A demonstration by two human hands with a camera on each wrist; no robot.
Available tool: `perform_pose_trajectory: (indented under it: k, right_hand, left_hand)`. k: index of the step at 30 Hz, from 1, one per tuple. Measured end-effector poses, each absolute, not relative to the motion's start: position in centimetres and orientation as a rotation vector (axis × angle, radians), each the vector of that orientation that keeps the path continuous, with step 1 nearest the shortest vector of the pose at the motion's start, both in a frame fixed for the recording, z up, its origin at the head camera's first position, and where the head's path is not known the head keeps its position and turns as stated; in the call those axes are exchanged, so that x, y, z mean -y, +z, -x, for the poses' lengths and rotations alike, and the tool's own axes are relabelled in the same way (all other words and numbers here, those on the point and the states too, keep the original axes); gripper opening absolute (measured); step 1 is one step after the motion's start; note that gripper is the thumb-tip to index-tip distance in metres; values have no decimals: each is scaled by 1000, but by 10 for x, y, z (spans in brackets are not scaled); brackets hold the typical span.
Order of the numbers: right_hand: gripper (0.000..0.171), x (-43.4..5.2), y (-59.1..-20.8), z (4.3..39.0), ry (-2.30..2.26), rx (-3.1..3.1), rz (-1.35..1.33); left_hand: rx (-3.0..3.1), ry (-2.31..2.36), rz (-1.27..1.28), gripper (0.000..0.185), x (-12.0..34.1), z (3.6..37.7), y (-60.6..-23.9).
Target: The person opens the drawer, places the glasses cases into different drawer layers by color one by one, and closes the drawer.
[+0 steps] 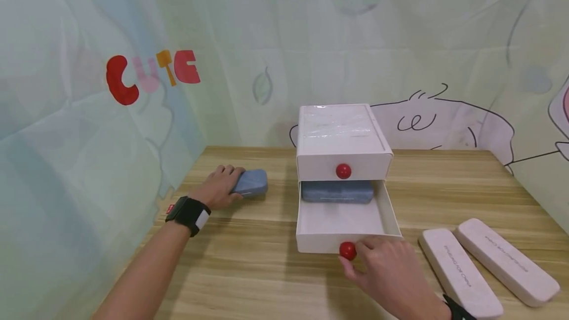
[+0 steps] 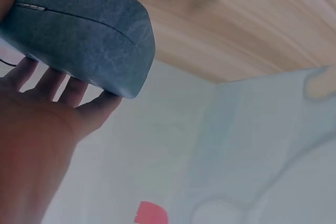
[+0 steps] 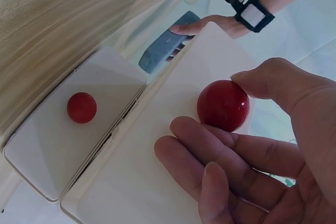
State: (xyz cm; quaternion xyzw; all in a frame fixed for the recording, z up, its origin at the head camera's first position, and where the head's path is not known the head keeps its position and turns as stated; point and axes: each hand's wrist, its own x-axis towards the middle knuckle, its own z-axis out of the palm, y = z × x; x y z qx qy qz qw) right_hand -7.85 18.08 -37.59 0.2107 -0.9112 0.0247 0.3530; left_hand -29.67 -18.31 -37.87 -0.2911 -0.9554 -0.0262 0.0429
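Observation:
A white two-drawer box [image 1: 342, 130] stands on the table, its lower drawer [image 1: 342, 219] pulled out. Thumb and fingers of my right hand [image 1: 391, 270] pinch that drawer's round red knob [image 3: 223, 106]. Inside the drawer, toward the back, lies a blue glasses case [image 1: 338, 192]. The upper drawer [image 1: 306, 168] is closed and has a red knob [image 1: 344, 171] too. On the left, my left hand [image 1: 218, 186] grips a second blue glasses case [image 1: 251, 182], with the thumb on one side and the fingers along the other, as the left wrist view shows.
Two white glasses cases with printed lettering, one nearer [image 1: 460, 273] and one farther right [image 1: 507, 260], lie on the wooden table [image 1: 249, 270] right of the box. A pale printed curtain [image 1: 249, 28] with "CUTE" letters hangs behind and to the left.

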Motion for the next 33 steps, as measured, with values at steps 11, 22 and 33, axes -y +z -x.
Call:
perform_pose_trajectory:
  k: [11,22,33]
  right_hand:
    - [35,-180,-374,78,66,2383,-538]
    - [37,-179,-374,77,63,2429,-516]
    - [36,-180,-374,77,71,2402,-527]
  left_hand:
    - [2871,-95,975,65,174,271,-357]
    - [2827,-92,998,67,168,250,-343]
    - [2754,-122,1018,65,160,226,-321]
